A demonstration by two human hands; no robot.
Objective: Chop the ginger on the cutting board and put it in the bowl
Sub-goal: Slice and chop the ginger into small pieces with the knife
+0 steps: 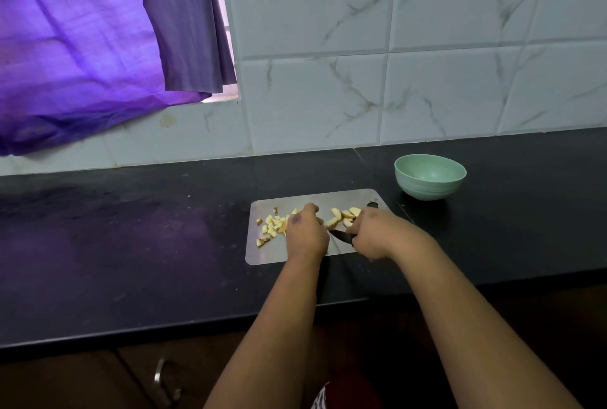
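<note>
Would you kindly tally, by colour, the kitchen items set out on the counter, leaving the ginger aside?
Green: 1, the bowl
Silver-grey: 1, the cutting board
Dark: 1, the knife, held in the right hand
Total: 3

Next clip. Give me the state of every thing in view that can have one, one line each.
Ginger: partly chopped; small bits left, larger slices right, all on the board.
Board: flat on the counter.
Knife: gripped, blade down at the board.
Bowl: upright, looks empty.
Left hand: fingers curled down at the ginger.
Right hand: grips the knife.
Curtain: drawn over the window.
</note>
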